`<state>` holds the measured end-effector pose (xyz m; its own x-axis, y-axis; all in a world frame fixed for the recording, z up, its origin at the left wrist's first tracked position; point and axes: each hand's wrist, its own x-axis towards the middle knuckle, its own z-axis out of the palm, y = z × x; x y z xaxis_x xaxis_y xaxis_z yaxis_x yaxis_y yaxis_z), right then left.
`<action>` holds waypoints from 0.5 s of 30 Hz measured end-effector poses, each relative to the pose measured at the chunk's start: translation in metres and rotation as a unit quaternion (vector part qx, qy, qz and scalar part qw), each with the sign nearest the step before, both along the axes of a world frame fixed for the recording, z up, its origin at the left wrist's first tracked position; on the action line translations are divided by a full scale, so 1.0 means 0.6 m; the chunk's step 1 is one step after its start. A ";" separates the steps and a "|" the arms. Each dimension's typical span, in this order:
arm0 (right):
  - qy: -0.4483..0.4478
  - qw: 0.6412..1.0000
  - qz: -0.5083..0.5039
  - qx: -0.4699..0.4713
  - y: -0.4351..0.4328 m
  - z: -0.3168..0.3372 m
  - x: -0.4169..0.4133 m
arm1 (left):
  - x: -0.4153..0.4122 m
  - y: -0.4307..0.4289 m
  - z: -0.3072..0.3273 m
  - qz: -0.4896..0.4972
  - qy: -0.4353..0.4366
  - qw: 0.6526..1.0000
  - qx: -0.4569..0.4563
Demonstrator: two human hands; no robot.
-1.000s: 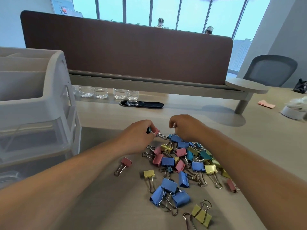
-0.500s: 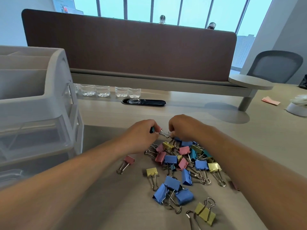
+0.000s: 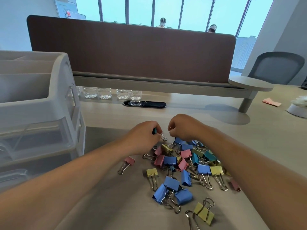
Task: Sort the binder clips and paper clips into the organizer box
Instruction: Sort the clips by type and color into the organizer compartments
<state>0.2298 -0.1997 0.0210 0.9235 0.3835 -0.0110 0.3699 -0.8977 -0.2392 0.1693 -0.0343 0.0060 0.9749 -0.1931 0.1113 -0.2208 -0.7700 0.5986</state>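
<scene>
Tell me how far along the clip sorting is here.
Early, by the look of it. Done: no clip shows in the organizer box, though its cloudy drawers hide their contents. In hand: the left hand pinches a teal binder clip; the right hand is curled beside it, and whether it holds anything is unclear. Left: a pile of coloured binder clips on the table. No paper clips are visible.

On a pale wooden table (image 3: 116, 117), binder clips (image 3: 186, 161) in blue, pink, yellow and teal are heaped; an organizer box (image 3: 41, 103) is set at its left; clear bottles (image 3: 106, 93) are lined along the back.
</scene>
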 end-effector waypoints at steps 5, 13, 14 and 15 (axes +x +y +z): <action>0.029 0.994 -0.028 0.105 -0.036 0.016 0.003 | 0.012 -0.012 0.000 -0.005 0.002 1.000 0.001; 0.090 0.964 -0.104 0.230 -0.097 0.005 -0.001 | 0.046 -0.058 0.014 -0.016 0.005 1.000 0.020; 0.088 0.962 -0.109 0.235 -0.105 0.004 -0.001 | 0.051 -0.065 0.015 -0.021 0.006 0.999 0.030; 0.084 0.960 -0.115 0.242 -0.112 0.003 -0.001 | 0.057 -0.072 0.014 -0.026 0.007 0.999 0.040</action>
